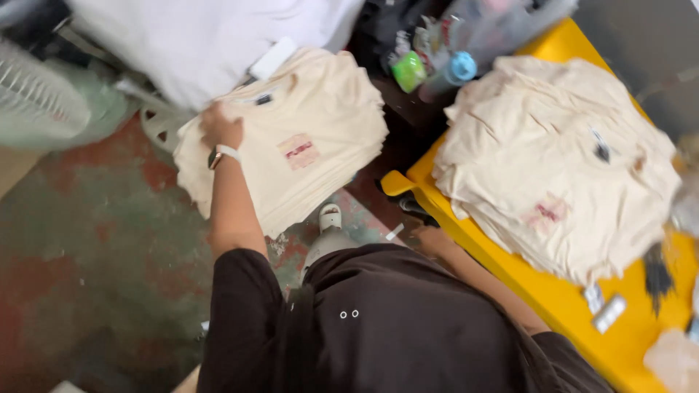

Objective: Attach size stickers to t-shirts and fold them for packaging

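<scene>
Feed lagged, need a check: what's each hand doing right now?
Left hand: resting on the left stack of cream shirts, grip cannot be told.
Right hand: blurred by the yellow table edge, holding nothing visible.

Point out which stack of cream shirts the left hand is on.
The stack on the left, beside the white pillow; the left hand rests on it. The other stack lies untouched on the yellow table.

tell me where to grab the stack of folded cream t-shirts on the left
Probably the near lower edge of the stack of folded cream cotton t-shirts, from underneath: the layers overhang and droop there. The left hand already rests flat on its top left, so a second hand below would likely stop the pile fanning.
</scene>
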